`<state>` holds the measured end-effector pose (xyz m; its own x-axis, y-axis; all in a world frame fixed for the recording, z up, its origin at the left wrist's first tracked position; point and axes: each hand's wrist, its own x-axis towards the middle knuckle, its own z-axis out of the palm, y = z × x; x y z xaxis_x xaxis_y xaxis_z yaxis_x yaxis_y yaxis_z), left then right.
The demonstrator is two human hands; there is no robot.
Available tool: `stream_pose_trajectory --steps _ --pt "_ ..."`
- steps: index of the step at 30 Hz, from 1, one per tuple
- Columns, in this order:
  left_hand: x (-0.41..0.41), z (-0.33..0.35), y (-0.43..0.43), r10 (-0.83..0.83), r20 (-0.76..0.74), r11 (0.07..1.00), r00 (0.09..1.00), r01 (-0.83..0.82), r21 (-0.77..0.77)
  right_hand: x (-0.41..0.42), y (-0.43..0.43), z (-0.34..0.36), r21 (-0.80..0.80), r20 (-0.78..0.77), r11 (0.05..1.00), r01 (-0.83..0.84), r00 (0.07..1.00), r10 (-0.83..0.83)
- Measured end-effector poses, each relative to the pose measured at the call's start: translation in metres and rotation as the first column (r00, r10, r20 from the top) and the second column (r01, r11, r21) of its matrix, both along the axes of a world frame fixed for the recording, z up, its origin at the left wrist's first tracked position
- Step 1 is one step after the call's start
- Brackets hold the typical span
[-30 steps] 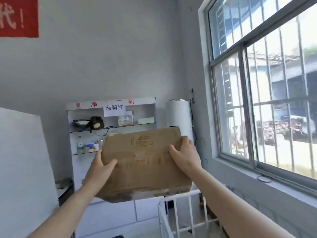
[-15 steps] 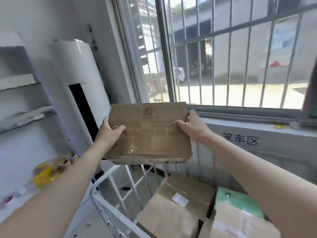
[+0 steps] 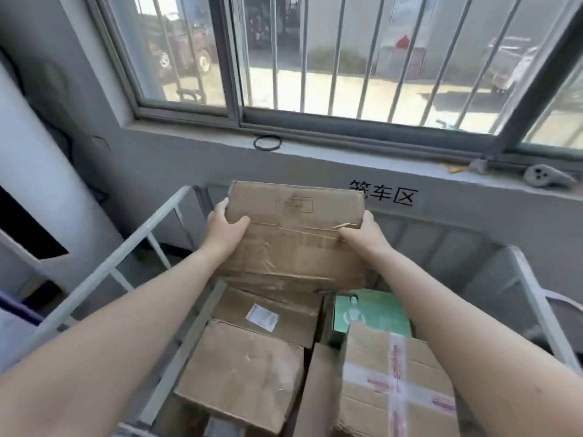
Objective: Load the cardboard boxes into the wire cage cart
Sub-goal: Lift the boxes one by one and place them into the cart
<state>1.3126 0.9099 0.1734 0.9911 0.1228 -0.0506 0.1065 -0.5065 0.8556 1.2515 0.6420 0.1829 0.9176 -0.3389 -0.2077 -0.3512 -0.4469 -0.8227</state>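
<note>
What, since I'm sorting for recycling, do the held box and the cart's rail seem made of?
Held box: brown cardboard, matte and scuffed, with wrinkled clear tape glinting across its top.
Cart rail: probably metal tubing, painted pale grey-white with a smooth finish. The straight, thin bars suggest metal, but the paint hides the material.

A flat, creased cardboard box [image 3: 296,238] tilts above the wire cage cart [image 3: 126,257] at its far end; 3 brown boxes [image 3: 243,373] and 1 green box [image 3: 372,313] lie inside.
</note>
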Motion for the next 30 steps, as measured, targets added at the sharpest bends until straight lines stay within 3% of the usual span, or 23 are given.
stream_pose_trajectory --steps 4,10,17,22,28,30 --pt "0.067 -0.098 0.006 -0.051 -0.106 0.996 0.993 0.058 0.065 0.053 0.011 -0.097 -0.003 -0.137 0.993 0.114 0.984 -0.114" --pt "0.161 -0.279 0.023 -0.125 -0.232 0.986 0.965 0.146 0.077 0.127 0.037 -0.279 -0.041 -0.198 0.966 0.255 0.946 -0.258" --pt "0.205 -0.442 0.044 -0.271 -0.396 0.935 0.878 0.337 0.109 0.168 0.051 -0.443 -0.089 -0.404 0.963 0.253 0.875 -0.268" --pt "0.204 -0.486 0.046 -0.340 -0.310 0.844 0.888 0.434 0.315 0.185 0.047 -0.483 -0.138 -0.490 0.968 0.209 0.835 -0.250" --pt "0.191 -0.484 0.068 -0.354 -0.285 0.844 0.891 0.435 0.314 0.159 0.052 -0.474 -0.027 -0.520 0.983 0.181 0.838 -0.168" --pt "0.186 -0.483 0.074 -0.363 -0.304 0.862 0.881 0.442 0.250 0.149 0.059 -0.475 -0.007 -0.514 0.981 0.192 0.841 -0.168"
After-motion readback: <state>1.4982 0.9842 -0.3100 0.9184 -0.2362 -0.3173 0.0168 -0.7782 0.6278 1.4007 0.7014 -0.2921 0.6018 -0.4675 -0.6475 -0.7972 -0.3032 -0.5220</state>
